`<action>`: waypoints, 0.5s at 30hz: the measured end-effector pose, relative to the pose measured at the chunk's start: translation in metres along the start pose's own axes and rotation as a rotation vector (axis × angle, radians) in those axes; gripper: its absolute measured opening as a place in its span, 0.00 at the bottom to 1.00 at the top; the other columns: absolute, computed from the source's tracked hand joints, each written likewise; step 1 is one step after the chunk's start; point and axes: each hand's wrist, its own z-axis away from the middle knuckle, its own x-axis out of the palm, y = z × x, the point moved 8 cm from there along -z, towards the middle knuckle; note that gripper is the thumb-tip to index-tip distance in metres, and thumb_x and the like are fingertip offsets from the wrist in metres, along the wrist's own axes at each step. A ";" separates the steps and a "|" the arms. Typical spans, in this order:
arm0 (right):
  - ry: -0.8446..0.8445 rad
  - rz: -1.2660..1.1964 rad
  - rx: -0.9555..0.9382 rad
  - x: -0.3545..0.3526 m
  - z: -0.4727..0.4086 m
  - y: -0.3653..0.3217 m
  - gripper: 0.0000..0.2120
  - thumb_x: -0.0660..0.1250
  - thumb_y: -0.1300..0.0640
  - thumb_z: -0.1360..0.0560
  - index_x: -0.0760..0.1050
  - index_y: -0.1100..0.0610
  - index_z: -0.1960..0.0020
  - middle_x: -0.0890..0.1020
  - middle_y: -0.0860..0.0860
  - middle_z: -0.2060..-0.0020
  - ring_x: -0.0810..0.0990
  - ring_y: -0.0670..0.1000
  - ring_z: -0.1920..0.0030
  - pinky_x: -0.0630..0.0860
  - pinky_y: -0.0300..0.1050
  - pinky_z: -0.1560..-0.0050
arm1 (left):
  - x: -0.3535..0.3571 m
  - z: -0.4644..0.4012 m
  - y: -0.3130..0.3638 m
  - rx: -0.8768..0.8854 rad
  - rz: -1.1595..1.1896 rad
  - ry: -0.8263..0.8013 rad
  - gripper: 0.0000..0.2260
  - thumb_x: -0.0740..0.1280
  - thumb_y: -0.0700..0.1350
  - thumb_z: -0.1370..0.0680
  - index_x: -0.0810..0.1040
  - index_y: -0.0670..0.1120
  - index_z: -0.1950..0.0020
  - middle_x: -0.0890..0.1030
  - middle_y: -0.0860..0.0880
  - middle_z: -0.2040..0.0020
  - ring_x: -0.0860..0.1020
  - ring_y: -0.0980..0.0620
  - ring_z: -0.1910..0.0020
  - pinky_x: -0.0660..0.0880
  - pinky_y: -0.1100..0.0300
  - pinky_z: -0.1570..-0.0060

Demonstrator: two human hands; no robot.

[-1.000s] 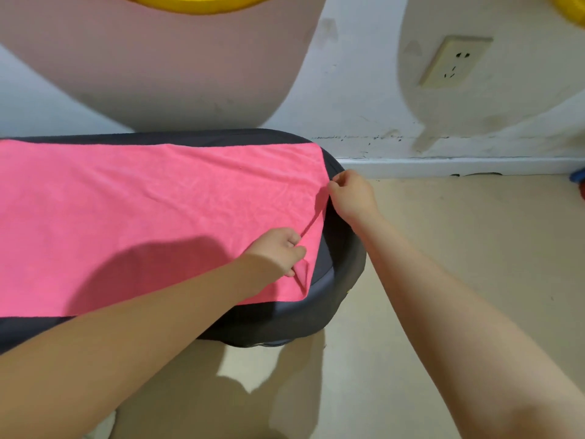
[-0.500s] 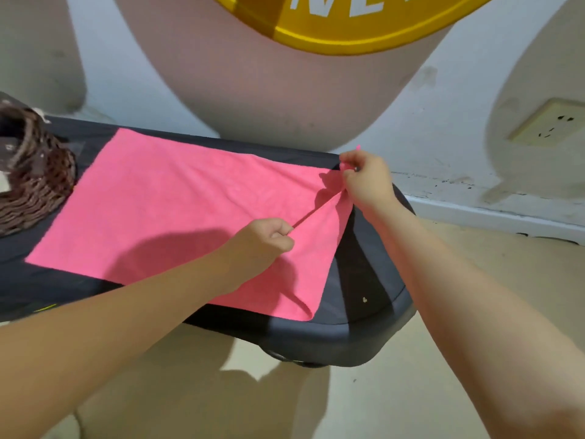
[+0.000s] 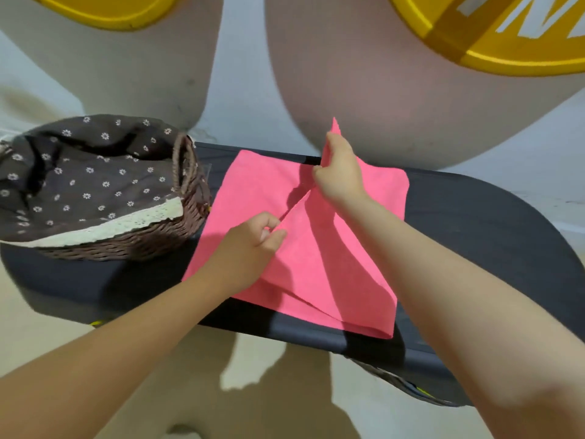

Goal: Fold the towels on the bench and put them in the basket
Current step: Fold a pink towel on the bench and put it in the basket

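Both forearms reach forward over the dark padded bench. The left hand pinches the near corner of the pink terry towel; the right hand grips the far corner, raised. The lined wicker basket sits left. The white lettering on the yellow wall sign is cut off and unreadable.

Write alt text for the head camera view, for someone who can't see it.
Two hands, left hand and right hand, pinch a pink towel, folding it over itself on a dark bench. A lined wicker basket sits at the bench's left end.
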 end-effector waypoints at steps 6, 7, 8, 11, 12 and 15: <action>-0.036 0.127 -0.025 0.069 -0.021 -0.045 0.27 0.57 0.69 0.29 0.62 0.63 0.31 0.66 0.57 0.29 0.64 0.54 0.29 0.58 0.41 0.37 | -0.040 -0.007 -0.037 0.129 0.037 0.105 0.11 0.63 0.41 0.23 0.69 0.53 0.64 0.67 0.49 0.75 0.66 0.57 0.74 0.62 0.64 0.70; -0.042 0.137 -0.023 0.079 -0.023 -0.050 0.27 0.57 0.69 0.29 0.62 0.63 0.30 0.65 0.56 0.28 0.63 0.54 0.28 0.58 0.41 0.36 | -0.048 -0.008 -0.045 0.136 0.052 0.130 0.12 0.63 0.41 0.23 0.69 0.54 0.64 0.67 0.50 0.75 0.67 0.55 0.74 0.62 0.61 0.70; -0.056 0.158 -0.023 0.090 -0.025 -0.054 0.27 0.57 0.68 0.28 0.61 0.63 0.29 0.64 0.56 0.28 0.62 0.54 0.27 0.57 0.41 0.35 | -0.054 -0.009 -0.055 0.135 0.061 0.143 0.11 0.64 0.40 0.23 0.70 0.53 0.63 0.68 0.51 0.75 0.66 0.54 0.75 0.63 0.58 0.68; -0.151 0.241 -0.033 0.124 -0.026 -0.058 0.29 0.57 0.68 0.28 0.56 0.63 0.27 0.57 0.56 0.25 0.57 0.52 0.25 0.54 0.41 0.30 | -0.062 -0.005 -0.084 0.121 0.001 0.134 0.05 0.63 0.41 0.23 0.70 0.47 0.58 0.63 0.52 0.77 0.62 0.52 0.78 0.61 0.57 0.70; -0.178 0.249 -0.034 0.134 -0.025 -0.058 0.30 0.57 0.69 0.28 0.56 0.63 0.26 0.56 0.56 0.24 0.56 0.52 0.24 0.53 0.40 0.29 | -0.062 -0.001 -0.093 0.120 -0.046 0.125 0.04 0.63 0.42 0.22 0.69 0.46 0.56 0.62 0.52 0.78 0.63 0.49 0.77 0.60 0.58 0.70; -0.187 0.240 -0.042 0.151 -0.025 -0.061 0.30 0.57 0.70 0.29 0.57 0.64 0.27 0.57 0.57 0.25 0.56 0.52 0.24 0.51 0.38 0.29 | -0.065 0.006 -0.109 0.112 -0.179 0.138 0.04 0.60 0.46 0.21 0.68 0.46 0.53 0.63 0.52 0.76 0.65 0.46 0.74 0.58 0.57 0.69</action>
